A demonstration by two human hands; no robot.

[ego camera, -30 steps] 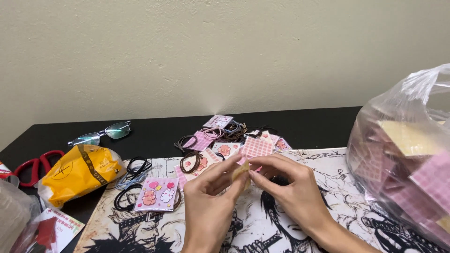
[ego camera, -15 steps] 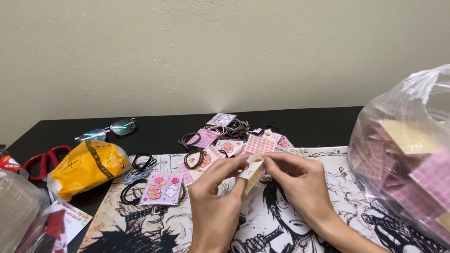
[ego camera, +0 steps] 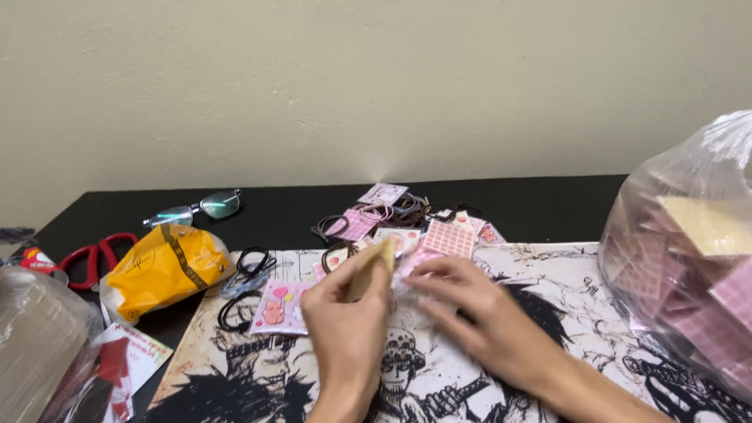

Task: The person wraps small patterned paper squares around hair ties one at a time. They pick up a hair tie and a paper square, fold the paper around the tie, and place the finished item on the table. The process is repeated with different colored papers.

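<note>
View: one, head-worn. Position: above and behind the hands, at the near edge of the surface (ego camera: 548, 207). Facing: forward and slightly down, toward a plain wall (ego camera: 376, 78) that fills the upper frame. Range: close; left hand (ego camera: 348, 329) and right hand (ego camera: 478, 313) sit low centre, forearms cut by the bottom edge. Coverage: printed mat (ego camera: 580, 274) in the lower middle, black surface behind it running to the wall. Left margin: scissors (ego camera: 86, 254), yellow pouch (ego camera: 164, 266), glasses (ego camera: 196, 207). Right margin: clear bag (ego camera: 689, 251), cropped by the frame edge. Overlap: none, as no second view exists. Tilt: horizon roughly level.
</note>
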